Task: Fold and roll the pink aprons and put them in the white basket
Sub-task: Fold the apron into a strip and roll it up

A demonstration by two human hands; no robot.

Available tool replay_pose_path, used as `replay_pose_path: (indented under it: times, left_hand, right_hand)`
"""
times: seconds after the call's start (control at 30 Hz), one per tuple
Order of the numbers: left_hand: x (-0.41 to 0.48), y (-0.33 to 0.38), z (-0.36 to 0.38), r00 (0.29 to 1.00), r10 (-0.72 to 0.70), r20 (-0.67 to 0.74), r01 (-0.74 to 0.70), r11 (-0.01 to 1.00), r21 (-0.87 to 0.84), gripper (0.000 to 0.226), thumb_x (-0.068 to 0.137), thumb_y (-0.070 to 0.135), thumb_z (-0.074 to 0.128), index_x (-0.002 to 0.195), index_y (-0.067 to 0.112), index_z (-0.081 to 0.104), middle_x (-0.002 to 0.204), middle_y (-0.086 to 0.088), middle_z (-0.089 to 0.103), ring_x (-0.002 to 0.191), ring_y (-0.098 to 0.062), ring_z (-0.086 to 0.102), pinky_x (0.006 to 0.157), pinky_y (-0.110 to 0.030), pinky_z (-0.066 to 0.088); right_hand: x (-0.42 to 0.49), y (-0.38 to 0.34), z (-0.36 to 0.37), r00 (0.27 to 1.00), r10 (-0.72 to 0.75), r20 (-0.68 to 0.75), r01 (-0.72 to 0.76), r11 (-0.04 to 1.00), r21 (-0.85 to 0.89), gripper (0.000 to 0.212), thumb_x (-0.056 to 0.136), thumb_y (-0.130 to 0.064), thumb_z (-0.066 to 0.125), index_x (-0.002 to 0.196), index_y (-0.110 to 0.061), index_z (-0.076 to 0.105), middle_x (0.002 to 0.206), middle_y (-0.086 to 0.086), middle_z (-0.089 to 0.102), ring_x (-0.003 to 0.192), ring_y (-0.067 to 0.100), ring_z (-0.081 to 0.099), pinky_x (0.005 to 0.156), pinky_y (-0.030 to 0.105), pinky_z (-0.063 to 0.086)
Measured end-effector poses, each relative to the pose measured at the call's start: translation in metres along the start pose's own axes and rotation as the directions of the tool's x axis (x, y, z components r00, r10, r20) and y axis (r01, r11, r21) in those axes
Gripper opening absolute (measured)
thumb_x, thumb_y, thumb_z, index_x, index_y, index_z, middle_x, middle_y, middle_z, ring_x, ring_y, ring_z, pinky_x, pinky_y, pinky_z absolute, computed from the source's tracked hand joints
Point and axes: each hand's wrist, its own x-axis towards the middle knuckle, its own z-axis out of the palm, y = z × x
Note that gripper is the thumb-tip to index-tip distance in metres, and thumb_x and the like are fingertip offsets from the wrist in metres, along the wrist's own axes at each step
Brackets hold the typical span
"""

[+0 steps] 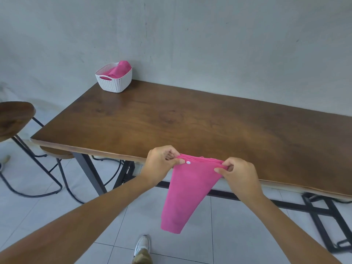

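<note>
**Apron (187, 189) pinched at both top corners, hanging off the table's near edge**

Both hands hold the pink cloth up in the air just in front of the near edge of the wooden table (190, 121). The left hand (162, 164) has its fingers curled in and pinches the stacked layers at the upper left corner between thumb and fingertips. The right hand (238, 175) does the same at the upper right corner, thumb on the near face. The apron's top edge, several folded layers thick, stretches between the two hands. From there the apron hangs down, narrowing to a rounded lower end above the tiled floor (219, 235). A small white snap (188, 162) sits on the near face, just beside the left thumb tip.

The white basket (116, 82) stands well apart from the hands, on the table's far left corner against the grey wall. Rolled pink cloths (119, 70) lie inside it, one rising above the rim. Two wooden stools (13, 119) stand to the left of the table. A light shoe (142, 244) shows on the floor below the apron.
</note>
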Motion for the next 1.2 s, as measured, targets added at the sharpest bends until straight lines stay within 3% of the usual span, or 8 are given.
replay_pose_path:
  times: [0.2,0.3,0.4,0.57,0.73,0.9,1.0,1.2]
  left_hand:
    - [0.021,-0.017,0.006,0.999,-0.005,-0.036,0.007,0.998,0.069,0.021,0.075,0.025,0.09,0.075,0.015,0.071,0.075,0.011,0.072,0.074,-0.008,0.065,0.073,-0.022,0.054]
    - [0.036,-0.028,0.007,0.998,-0.031,-0.047,0.036,0.995,0.093,0.022,0.075,0.023,0.09,0.074,0.015,0.07,0.073,0.012,0.071,0.073,-0.003,0.064,0.068,-0.012,0.049]
    - [0.051,-0.039,0.007,0.996,-0.068,-0.049,0.074,0.989,0.127,0.023,0.075,0.023,0.09,0.074,0.016,0.068,0.074,0.01,0.07,0.074,-0.004,0.062,0.067,-0.012,0.048]
    - [0.08,-0.058,0.011,0.99,-0.142,-0.012,0.142,0.975,0.17,0.032,0.076,0.025,0.089,0.083,0.024,0.057,0.072,0.006,0.065,0.072,-0.009,0.06,0.066,-0.019,0.05]
    - [0.103,-0.073,0.014,0.99,-0.129,0.058,0.111,0.964,0.242,0.023,0.081,0.023,0.084,0.087,0.022,0.062,0.075,0.007,0.064,0.075,-0.009,0.058,0.066,-0.025,0.049]
    - [0.141,-0.084,0.013,0.994,-0.035,0.104,-0.006,0.93,0.367,0.023,0.081,0.022,0.083,0.079,0.018,0.061,0.073,0.006,0.06,0.076,-0.014,0.055,0.067,-0.033,0.049]
    - [0.169,-0.089,0.012,0.993,0.015,0.121,-0.067,0.893,0.445,0.021,0.081,0.027,0.084,0.082,0.02,0.064,0.071,0.01,0.06,0.083,-0.016,0.05,0.072,-0.031,0.047]
    - [0.229,-0.096,0.012,0.994,-0.05,0.095,-0.011,0.831,0.556,0.026,0.078,0.049,0.082,0.081,0.028,0.068,0.077,0.014,0.063,0.089,-0.014,0.05,0.079,-0.029,0.034]
  right_hand:
    - [0.019,0.007,0.024,1.0,0.007,0.018,-0.007,1.0,-0.003,0.024,0.086,-0.029,0.077,0.069,-0.022,0.062,0.068,-0.009,0.062,0.068,0.009,0.058,0.063,0.033,0.048]
    - [0.031,0.009,0.039,0.999,0.004,0.032,-0.004,1.0,-0.002,0.026,0.088,-0.027,0.076,0.069,-0.023,0.059,0.067,-0.009,0.06,0.067,0.008,0.056,0.057,0.027,0.042]
    - [0.044,0.007,0.049,0.999,-0.009,0.037,0.009,1.0,-0.005,0.027,0.09,-0.025,0.072,0.07,-0.024,0.055,0.068,-0.01,0.057,0.067,0.007,0.053,0.056,0.023,0.035]
    - [0.072,0.008,0.067,0.998,0.033,0.06,-0.036,0.998,0.045,0.028,0.09,-0.015,0.073,0.075,-0.022,0.05,0.07,-0.008,0.054,0.067,0.01,0.05,0.056,0.027,0.038]
    - [0.101,0.009,0.078,0.975,0.183,0.127,-0.2,0.97,0.14,0.025,0.087,-0.014,0.077,0.101,-0.024,0.059,0.081,-0.008,0.064,0.077,0.006,0.06,0.065,0.024,0.045]
    - [0.139,0.014,0.089,0.962,0.238,0.132,-0.256,0.955,0.148,0.016,0.081,-0.012,0.081,0.079,-0.023,0.069,0.074,-0.012,0.067,0.069,0.001,0.059,0.059,0.014,0.038]
    - [0.166,0.014,0.093,0.96,0.246,0.136,-0.261,0.959,0.111,0.016,0.08,-0.015,0.082,0.076,-0.023,0.069,0.075,-0.011,0.066,0.073,0.007,0.06,0.062,0.019,0.039]
    - [0.225,0.022,0.094,0.941,0.299,0.158,-0.303,0.953,0.004,0.025,0.076,-0.028,0.088,0.068,-0.037,0.067,0.081,-0.015,0.06,0.085,0.01,0.059,0.079,0.03,0.048]
